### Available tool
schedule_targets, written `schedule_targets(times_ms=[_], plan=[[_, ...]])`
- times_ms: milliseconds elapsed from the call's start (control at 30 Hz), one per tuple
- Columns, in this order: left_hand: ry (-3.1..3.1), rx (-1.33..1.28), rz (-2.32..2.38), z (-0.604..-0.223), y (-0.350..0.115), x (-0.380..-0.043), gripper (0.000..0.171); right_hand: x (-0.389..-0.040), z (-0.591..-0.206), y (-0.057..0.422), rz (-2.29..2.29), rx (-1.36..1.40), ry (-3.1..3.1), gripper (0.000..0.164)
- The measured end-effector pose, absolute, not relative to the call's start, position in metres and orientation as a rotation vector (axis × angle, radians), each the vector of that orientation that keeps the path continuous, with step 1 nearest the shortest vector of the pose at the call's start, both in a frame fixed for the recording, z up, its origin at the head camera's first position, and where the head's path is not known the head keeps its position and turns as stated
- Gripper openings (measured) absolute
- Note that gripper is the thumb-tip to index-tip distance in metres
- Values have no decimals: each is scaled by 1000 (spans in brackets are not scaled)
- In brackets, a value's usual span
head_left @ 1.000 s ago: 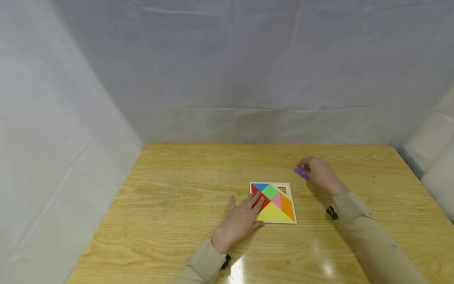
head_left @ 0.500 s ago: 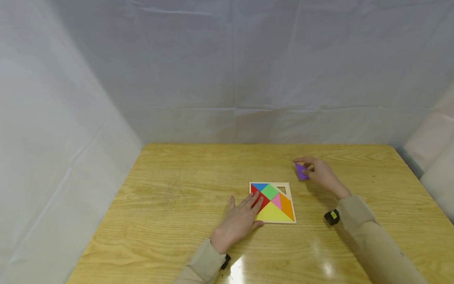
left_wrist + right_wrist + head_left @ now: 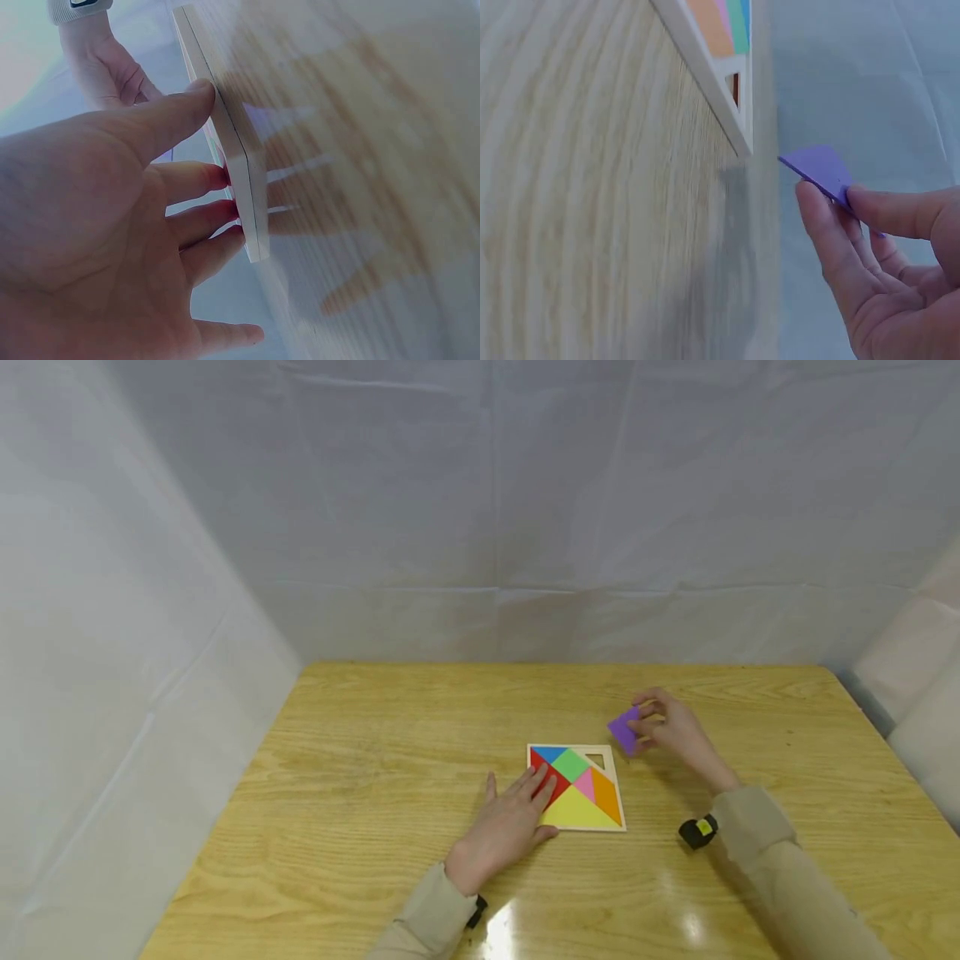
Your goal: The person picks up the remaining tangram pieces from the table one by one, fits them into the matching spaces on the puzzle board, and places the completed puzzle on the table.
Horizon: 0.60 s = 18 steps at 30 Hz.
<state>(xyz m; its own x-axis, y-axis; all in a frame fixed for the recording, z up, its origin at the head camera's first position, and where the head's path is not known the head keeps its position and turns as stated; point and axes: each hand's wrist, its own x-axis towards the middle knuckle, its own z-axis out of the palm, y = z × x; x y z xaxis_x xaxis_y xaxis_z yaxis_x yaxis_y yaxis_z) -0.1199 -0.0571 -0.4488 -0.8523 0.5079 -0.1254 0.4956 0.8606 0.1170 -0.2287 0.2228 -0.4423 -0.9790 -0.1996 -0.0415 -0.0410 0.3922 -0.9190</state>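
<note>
My left hand (image 3: pixel 502 835) lies with extended fingers on the near left corner of a square wooden tangram board (image 3: pixel 611 760), fingertips over the red piece (image 3: pixel 558 792). In the left wrist view, the thumb (image 3: pixel 172 116) touches the board's edge. Blue, green, pink, orange and yellow (image 3: pixel 581 812) pieces sit in the frame; its far right corner shows a bare triangular recess with a cutout (image 3: pixel 596 762). Just beyond that corner, my right hand (image 3: pixel 675 731) pinches a flat purple tangram piece (image 3: pixel 819 166) between thumb and fingers, tilted and raised above the table.
The board lies on a wood-grain table (image 3: pixel 375 777), its far edge meeting a pale sheet (image 3: pixel 495 527) that hangs as a backdrop. Similar sheeting rises on the left and right sides. A black wrist device (image 3: pixel 697 832) sits at the right cuff.
My right hand has turned the purple piece in its fingers and brought it slightly left and nearer the board. The left hand and the board look unmoved.
</note>
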Motion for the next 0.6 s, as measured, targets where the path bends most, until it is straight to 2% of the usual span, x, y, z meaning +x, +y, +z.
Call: schedule_targets(times_ms=[233, 600], plan=[[2888, 783, 125, -448, -57, -119, 70, -225, -447, 222, -1651, -268, 2541, 42], [2886, 784, 116, -443, -57, -116, 70, -218, -449, 213, -1681, -239, 2581, 31]])
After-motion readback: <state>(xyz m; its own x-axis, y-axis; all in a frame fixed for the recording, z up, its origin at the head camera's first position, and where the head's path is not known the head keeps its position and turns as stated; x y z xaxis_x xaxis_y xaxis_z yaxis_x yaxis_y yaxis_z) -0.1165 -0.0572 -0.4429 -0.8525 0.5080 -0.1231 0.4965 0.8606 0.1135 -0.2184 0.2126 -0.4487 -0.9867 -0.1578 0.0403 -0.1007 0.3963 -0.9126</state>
